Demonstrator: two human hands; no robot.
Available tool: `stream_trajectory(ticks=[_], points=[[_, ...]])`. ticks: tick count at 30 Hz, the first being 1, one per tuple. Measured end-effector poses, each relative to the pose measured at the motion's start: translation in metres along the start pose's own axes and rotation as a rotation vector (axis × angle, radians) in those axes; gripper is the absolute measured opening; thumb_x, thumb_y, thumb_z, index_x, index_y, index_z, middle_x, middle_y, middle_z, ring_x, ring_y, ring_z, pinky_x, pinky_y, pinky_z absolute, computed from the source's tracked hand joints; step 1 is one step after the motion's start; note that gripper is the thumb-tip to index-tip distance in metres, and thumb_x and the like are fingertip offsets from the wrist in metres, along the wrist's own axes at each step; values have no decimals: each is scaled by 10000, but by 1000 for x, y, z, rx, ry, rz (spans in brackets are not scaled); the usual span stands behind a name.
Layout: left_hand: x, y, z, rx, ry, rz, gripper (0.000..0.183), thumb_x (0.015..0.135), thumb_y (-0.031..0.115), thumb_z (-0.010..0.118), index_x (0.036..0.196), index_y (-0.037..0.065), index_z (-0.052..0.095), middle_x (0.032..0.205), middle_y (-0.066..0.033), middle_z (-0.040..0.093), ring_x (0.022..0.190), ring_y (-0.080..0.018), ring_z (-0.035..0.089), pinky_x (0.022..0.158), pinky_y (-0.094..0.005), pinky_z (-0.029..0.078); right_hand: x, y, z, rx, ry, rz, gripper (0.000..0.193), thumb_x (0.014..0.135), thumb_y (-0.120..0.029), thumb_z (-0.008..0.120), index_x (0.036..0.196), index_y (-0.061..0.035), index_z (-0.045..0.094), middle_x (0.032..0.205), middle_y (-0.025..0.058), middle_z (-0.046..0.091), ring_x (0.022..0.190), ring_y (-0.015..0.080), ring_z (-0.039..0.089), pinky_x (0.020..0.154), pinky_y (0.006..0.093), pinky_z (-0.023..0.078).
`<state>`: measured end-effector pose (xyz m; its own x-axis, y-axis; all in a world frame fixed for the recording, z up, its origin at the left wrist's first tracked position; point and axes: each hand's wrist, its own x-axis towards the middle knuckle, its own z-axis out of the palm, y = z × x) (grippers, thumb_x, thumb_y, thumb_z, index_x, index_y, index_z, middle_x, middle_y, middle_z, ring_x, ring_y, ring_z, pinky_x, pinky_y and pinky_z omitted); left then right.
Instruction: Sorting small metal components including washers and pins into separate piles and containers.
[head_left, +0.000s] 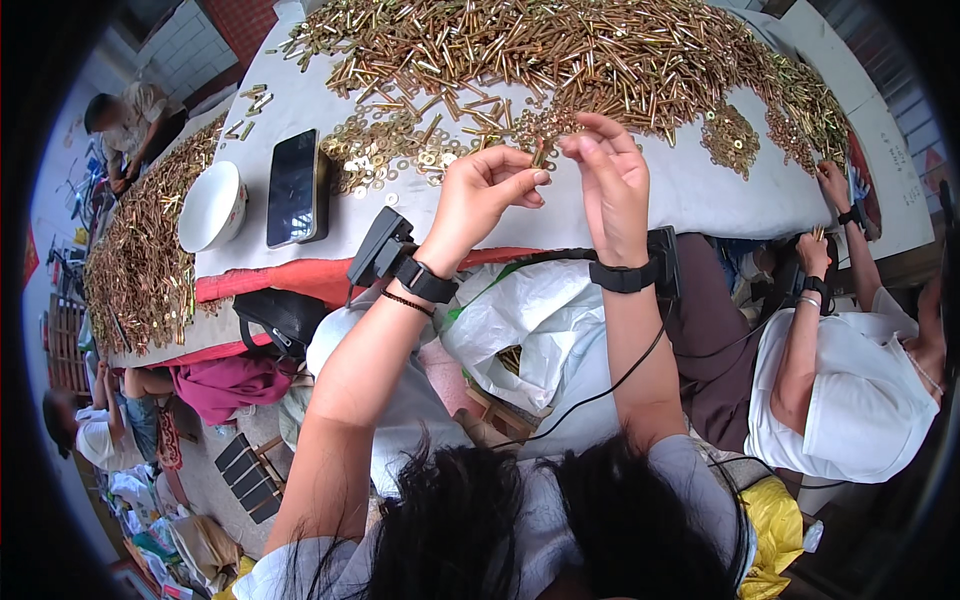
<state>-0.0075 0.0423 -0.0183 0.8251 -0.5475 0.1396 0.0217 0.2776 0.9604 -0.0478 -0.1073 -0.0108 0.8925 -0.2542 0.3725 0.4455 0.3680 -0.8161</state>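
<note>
My left hand (487,196) is raised over the near edge of the table, thumb and fingers pinched on a small gold-coloured metal bolt (541,154). Just to its right is my right hand (614,185), palm turned inward, thumb and forefinger drawn together beside the bolt. Whatever sits between those right fingertips is too small to make out. Beyond both hands spreads a large heap of similar gold-coloured bolts (520,50). Flat round washers (385,150) lie scattered left of my left hand, and another washer pile (730,138) is at the right.
A black phone (293,190) and a white bowl (212,207) stand on the table (700,200) at left. In my lap lies a white plastic bag (530,310) with metal pieces inside. At right, a co-worker's hands (815,255) reach the table edge. Cables run from my wrist straps.
</note>
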Motion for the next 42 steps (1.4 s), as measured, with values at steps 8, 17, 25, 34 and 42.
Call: stream_trajectory(ticks=[8, 17, 25, 34, 42], points=[[1, 2, -1, 30, 88, -3, 140, 796, 38, 585, 896, -55, 552, 789, -97, 629, 645, -136, 616, 592, -230, 522, 1, -6, -1, -40, -34, 36, 296, 894, -170, 429, 1099, 33, 498, 1046, 169, 577, 948, 174, 551, 862, 294, 387], [3, 1, -3, 137, 103, 2, 144, 802, 48, 587, 911, -41, 558, 789, -84, 622, 661, -129, 603, 615, -240, 524, 3, -10, 5, -103, 28, 54, 292, 903, -186, 410, 1082, 28, 498, 1047, 164, 581, 1000, 178, 536, 857, 295, 385], [2, 0, -4, 145, 94, -28, 131, 804, 46, 583, 903, -38, 561, 786, -77, 618, 660, -125, 601, 617, -241, 526, 2, -7, 0, -122, 50, 57, 255, 879, -139, 454, 1068, 16, 524, 972, 105, 602, 857, 139, 560, 806, 270, 411], [-11, -9, 4, 310, -52, -65, 153, 777, 39, 615, 902, -24, 554, 737, -44, 601, 632, -89, 585, 562, -201, 482, -1, -12, -21, -298, -298, 289, 155, 760, -22, 610, 911, 14, 609, 850, 44, 614, 787, 93, 565, 722, 225, 450], [-6, 7, -37, 735, -284, -235, 333, 704, 22, 617, 1025, 11, 529, 793, -53, 599, 677, -111, 587, 591, -236, 471, -16, -22, -42, -381, -636, 618, 124, 743, 2, 611, 863, 30, 594, 847, 56, 604, 764, 100, 569, 696, 212, 450]])
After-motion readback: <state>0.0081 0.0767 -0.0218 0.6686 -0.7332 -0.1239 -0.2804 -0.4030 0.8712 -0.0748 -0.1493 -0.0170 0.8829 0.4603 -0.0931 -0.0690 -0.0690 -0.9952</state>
